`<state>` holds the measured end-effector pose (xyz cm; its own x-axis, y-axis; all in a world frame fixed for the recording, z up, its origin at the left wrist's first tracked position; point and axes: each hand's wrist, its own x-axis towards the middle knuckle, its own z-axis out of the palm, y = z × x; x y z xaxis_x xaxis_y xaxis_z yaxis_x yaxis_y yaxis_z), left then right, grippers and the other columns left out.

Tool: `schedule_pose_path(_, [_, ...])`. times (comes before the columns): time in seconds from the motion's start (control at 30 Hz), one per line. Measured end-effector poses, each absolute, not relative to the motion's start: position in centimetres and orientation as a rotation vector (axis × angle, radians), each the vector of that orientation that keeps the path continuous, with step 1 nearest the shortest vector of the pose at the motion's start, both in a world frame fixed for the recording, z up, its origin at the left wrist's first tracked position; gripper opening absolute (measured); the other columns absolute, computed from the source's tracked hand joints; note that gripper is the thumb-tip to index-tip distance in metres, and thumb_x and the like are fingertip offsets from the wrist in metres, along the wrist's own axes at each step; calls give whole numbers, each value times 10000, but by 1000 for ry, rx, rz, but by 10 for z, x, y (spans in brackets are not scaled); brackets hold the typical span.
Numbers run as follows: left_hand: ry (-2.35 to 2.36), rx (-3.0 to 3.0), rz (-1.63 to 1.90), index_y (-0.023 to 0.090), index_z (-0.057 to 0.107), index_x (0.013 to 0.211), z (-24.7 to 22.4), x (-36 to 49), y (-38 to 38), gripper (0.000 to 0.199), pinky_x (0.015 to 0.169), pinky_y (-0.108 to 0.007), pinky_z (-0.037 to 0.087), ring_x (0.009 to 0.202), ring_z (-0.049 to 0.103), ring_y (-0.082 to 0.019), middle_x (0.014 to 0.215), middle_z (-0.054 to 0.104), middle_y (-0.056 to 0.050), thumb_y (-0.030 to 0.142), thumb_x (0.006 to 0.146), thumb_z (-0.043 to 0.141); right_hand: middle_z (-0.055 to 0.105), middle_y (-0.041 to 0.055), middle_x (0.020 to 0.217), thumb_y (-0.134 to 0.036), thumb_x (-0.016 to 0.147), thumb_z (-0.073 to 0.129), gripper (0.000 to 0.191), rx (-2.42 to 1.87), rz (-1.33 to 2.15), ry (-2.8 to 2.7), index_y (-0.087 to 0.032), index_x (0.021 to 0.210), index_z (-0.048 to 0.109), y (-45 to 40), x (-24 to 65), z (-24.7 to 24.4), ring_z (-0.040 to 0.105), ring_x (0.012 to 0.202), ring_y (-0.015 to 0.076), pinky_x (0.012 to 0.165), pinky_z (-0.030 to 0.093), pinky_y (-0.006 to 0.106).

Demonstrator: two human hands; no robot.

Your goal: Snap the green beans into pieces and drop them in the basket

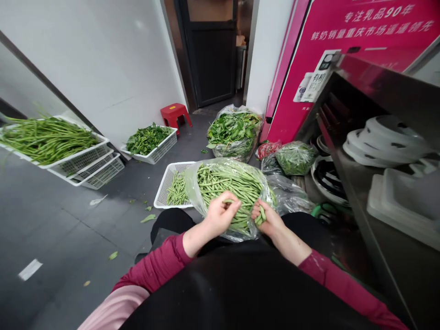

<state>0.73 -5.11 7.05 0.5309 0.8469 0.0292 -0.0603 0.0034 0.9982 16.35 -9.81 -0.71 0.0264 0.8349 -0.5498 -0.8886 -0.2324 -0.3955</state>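
A clear plastic bag (195, 185) full of long green beans (227, 178) lies open in front of me. Over its left part, my left hand (222, 213) is closed, with a green bean pinched between thumb and forefinger. My right hand (268, 219), at the bag's right edge, has its fingers wrapped round a few short green bean pieces (261, 215). The two hands are apart. Left of the bag, partly behind it, a white basket (161, 192) holds short bean pieces (177, 189).
Stacked white baskets (99, 172) with long green stems stand at far left. Beyond are a basket of leafy greens (154, 153), a red stool (174, 112) and a bag of leaves (235, 128). Filled bags (296, 157) and a metal shelf (360, 201) are on the right.
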Motion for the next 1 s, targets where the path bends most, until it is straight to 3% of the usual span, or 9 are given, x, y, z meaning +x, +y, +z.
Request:
schedule_pose_path(0.13, [636,1199,580,152,446,720,60,15,-49,300,321,-154,181,300,293,-18,424,400,88,415,693,589,537,-13,574,-367,732,588,214,-894,1875,-136,-168,712,511,-104,157,0,502,473,100,446,410,231])
schedule_pose_path(0.3, [590,967,479,148,456,763,32,19,-31,348,337,-145,163,336,342,-26,450,410,80,385,621,668,451,-56,513,-315,719,614,195,-711,2080,-317,-140,767,544,-114,152,11,392,390,49,408,331,198])
schedule_pose_path(0.43, [673,962,645,146,464,760,26,17,-24,315,338,-153,224,341,334,-17,528,456,65,411,673,609,422,-60,514,-313,727,608,201,-740,2017,-291,-136,692,519,-115,153,11,370,395,39,412,322,194])
schedule_pose_path(0.57, [847,1408,870,158,448,689,37,12,-35,249,371,-171,314,366,403,-42,517,487,50,389,756,512,443,-54,506,-326,719,618,220,-861,1857,-214,-148,665,501,-112,150,5,370,385,40,392,319,185])
schedule_pose_path(0.73, [543,2261,933,163,528,713,55,6,-64,154,609,-202,430,641,567,-92,685,610,-22,274,801,468,471,-47,462,-314,748,586,211,-971,1688,-65,-160,634,497,-105,154,-6,417,378,57,399,363,186])
schedule_pose_path(0.87, [613,2434,893,155,504,709,42,7,-64,195,517,-174,395,518,518,-67,575,563,8,250,843,400,564,-3,544,-392,746,568,246,-949,1978,-182,-154,693,530,-108,154,-2,536,476,111,481,435,242])
schedule_pose_path(1.0, [364,2826,736,157,491,680,28,1,-51,241,505,-199,368,525,507,-88,568,539,0,275,849,366,562,-21,550,-383,703,612,237,-840,2145,-274,-159,694,538,-116,150,6,492,424,81,453,397,218])
